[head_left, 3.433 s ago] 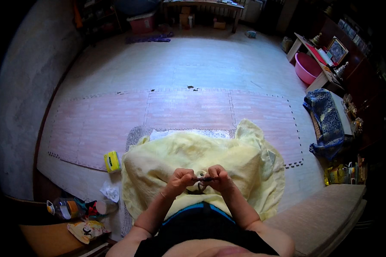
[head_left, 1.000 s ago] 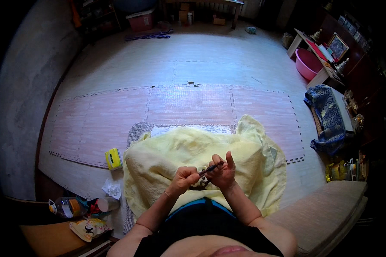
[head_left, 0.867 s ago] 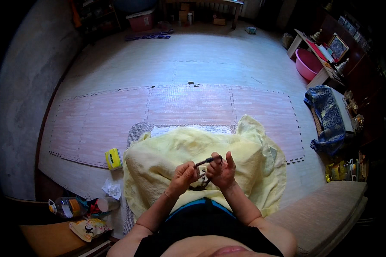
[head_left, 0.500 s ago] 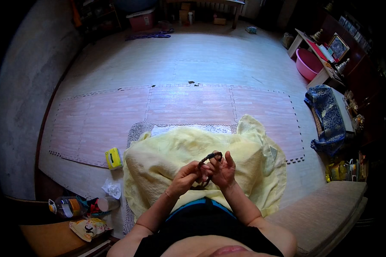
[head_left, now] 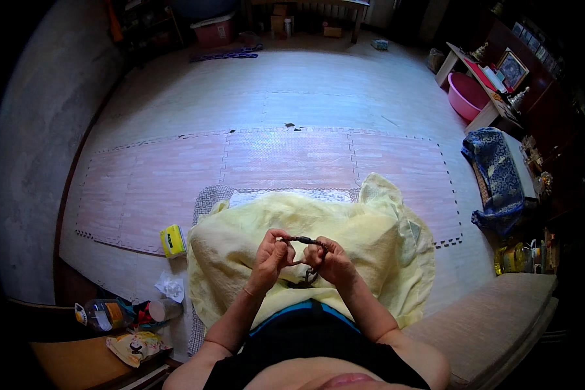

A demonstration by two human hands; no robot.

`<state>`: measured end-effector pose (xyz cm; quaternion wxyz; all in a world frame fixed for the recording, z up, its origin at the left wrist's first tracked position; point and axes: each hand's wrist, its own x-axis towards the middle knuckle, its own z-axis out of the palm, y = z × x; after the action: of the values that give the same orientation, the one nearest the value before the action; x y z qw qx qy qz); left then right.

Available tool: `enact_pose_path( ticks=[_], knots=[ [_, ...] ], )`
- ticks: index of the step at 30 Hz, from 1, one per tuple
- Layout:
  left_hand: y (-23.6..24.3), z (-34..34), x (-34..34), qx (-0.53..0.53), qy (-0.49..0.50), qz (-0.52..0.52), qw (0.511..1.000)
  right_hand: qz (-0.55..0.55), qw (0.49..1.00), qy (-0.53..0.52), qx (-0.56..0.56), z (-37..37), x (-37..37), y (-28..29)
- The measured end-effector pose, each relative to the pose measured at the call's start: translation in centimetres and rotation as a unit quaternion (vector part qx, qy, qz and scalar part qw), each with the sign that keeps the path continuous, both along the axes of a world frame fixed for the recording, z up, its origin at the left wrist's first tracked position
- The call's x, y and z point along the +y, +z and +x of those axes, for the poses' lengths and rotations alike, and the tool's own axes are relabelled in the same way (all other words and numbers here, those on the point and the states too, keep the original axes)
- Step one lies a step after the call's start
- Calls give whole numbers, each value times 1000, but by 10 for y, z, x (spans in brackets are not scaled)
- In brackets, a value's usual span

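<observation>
A dark brown beaded string (head_left: pixel 303 240), with a thicker black piece in its upper stretch, runs between my two hands above my lap. My left hand (head_left: pixel 269 260) pinches its left end between thumb and fingers. My right hand (head_left: pixel 336 264) has its fingers closed on the other end. The string forms a loop between them, and a further dark part hangs below my right hand against the cloth. A pale yellow cloth (head_left: pixel 240 234) covers my legs under both hands.
Left of the cloth are a yellow packet (head_left: pixel 173 241), crumpled white tissue (head_left: pixel 169 286), a large clear bottle (head_left: pixel 104 314) and a patterned bag (head_left: pixel 135 347). A cushioned seat (head_left: pixel 487 325) lies at right. Farther right are a blue cloth-draped box (head_left: pixel 497 175) and pink basin (head_left: pixel 467 96).
My right hand has turned from spread fingers to a closed grip. My hands have moved apart, and the string now stretches across between them.
</observation>
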<state>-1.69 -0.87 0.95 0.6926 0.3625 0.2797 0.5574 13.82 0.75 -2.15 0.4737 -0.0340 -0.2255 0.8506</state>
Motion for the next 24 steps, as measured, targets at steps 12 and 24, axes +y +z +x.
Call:
enact_pose_path(
  ticks=[12,24],
  knots=[
    [-8,-6,-2,-32,35,-25,999,106,987,83,-90,-4,-5,-4],
    [-12,-6,-7,1,-25,11,1000,-1,997,83,-7,4,-3,3]
  ],
)
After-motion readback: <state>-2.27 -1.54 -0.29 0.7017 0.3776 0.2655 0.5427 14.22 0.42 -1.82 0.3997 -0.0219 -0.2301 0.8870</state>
